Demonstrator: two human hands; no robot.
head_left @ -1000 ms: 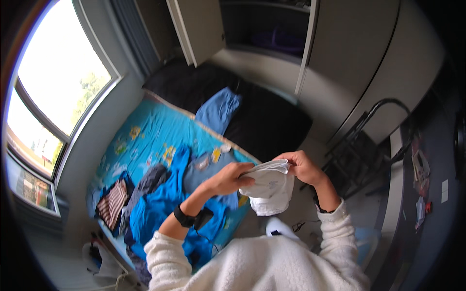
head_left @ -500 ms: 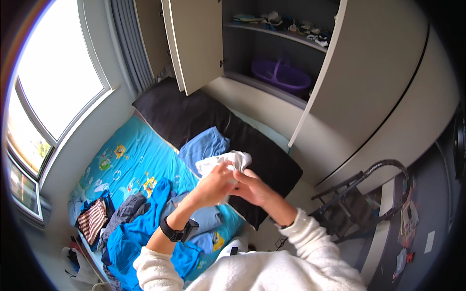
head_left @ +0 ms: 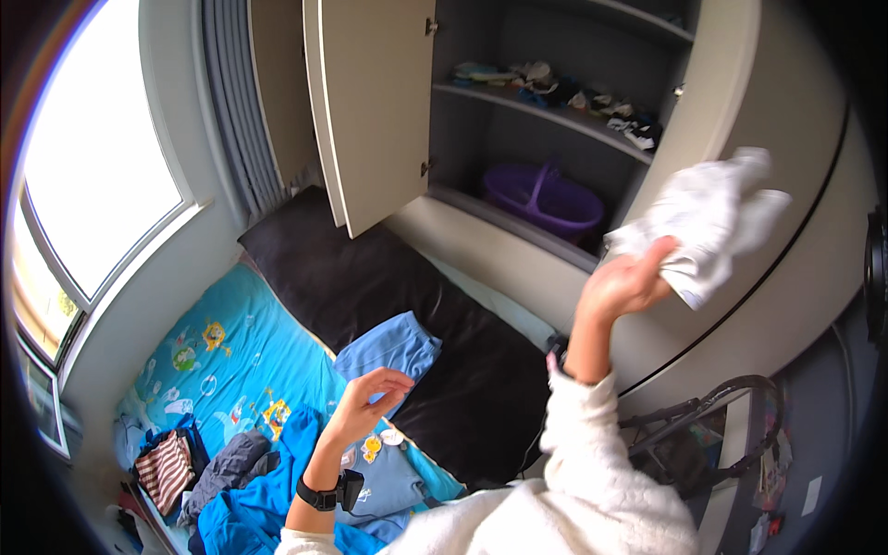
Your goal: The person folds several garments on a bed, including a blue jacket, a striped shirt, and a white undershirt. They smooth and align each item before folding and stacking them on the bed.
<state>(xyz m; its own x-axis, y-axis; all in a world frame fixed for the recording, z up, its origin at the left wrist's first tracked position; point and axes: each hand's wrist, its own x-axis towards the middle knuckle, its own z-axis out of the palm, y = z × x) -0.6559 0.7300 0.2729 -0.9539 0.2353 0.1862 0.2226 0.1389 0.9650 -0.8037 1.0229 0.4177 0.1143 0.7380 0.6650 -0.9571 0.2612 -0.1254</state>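
A crumpled white garment (head_left: 708, 217), blurred by motion, is raised in front of the wardrobe's right-hand doors. My right hand (head_left: 629, 277) grips its lower edge, thumb on top; its exact kind does not show. Over the bed, my left hand (head_left: 370, 402) is empty, its fingers loosely stretched and apart from the thumb. Just beyond that hand, a folded blue garment (head_left: 388, 350) lies across the edge of a black cover (head_left: 444, 416). Below my left hand is a grey-blue garment (head_left: 384, 476).
The open wardrobe has a shelf (head_left: 555, 113) of small clothes and a purple basket (head_left: 555, 205) beneath. Its open door (head_left: 375, 111) juts over the bed. Bright blue clothing (head_left: 259, 509) and a striped garment (head_left: 166, 472) lie lower left. A dark-framed chair (head_left: 689, 435) stands right.
My right hand has swung up and right with the white garment, toward the wardrobe. My left hand has let go of it and moved down and left. The view has shifted upward.
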